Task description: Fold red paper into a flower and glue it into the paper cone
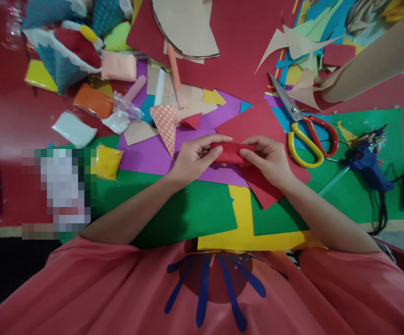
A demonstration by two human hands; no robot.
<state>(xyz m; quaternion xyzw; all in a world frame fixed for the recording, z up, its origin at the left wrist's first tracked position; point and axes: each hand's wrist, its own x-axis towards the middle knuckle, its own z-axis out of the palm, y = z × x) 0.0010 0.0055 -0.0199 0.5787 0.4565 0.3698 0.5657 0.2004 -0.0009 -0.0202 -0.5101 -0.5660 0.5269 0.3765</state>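
Observation:
Between my two hands is a small piece of red paper (230, 152), folded or rolled into a narrow strip. My left hand (198, 156) pinches its left end with thumb and fingers. At the right end, my right hand (267, 156) grips it the same way. Below them lies a larger sheet of red paper (266, 190), partly under my right hand, on purple paper (146, 156). A small patterned paper cone (167, 123) lies just beyond my left hand. Scissors (297, 116) with one yellow and one red handle rest to the right of my right hand.
A blue glue gun (371, 165) with its cable lies at the right on green paper (393, 135). A brown paper roll (373, 60) leans in at the upper right, near paper scraps (299, 44). Several clay packets (93, 101) and larger blue cones (60, 60) crowd the upper left.

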